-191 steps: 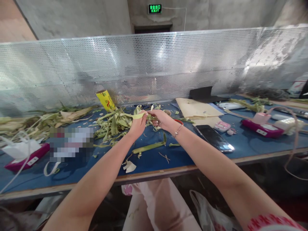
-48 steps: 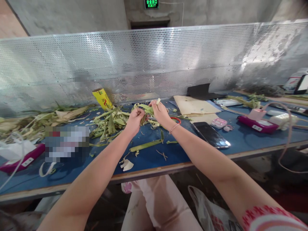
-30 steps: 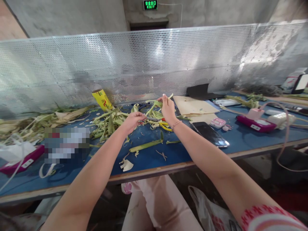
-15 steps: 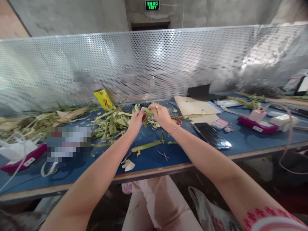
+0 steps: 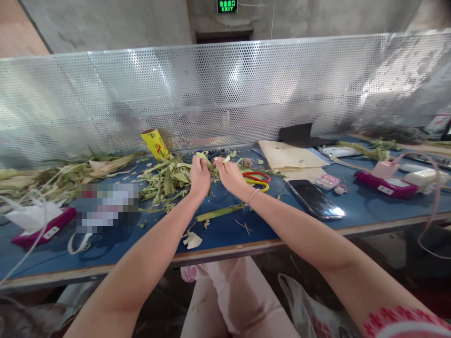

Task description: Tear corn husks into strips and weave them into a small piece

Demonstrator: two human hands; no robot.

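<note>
Head view: left hand [image 5: 200,177] and right hand [image 5: 230,177] both pinch a green leaf strip [image 5: 210,165] over the blue counter [image 5: 220,239]. Leaf pile [image 5: 168,179] just beside the left; red-and-yellow scissors handles [image 5: 260,182] beside the right; stalk [image 5: 220,212] lies nearer the front edge.

Sign [image 5: 227,6] reading "安全出口 EXIT" in green, yellow tube [image 5: 155,144], print illegible

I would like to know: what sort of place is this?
Probably a plain indoor workshop: a lit EXIT sign on a bare concrete wall, a perforated metal screen behind a blue worktop, and plant leaves heaped there.
</note>
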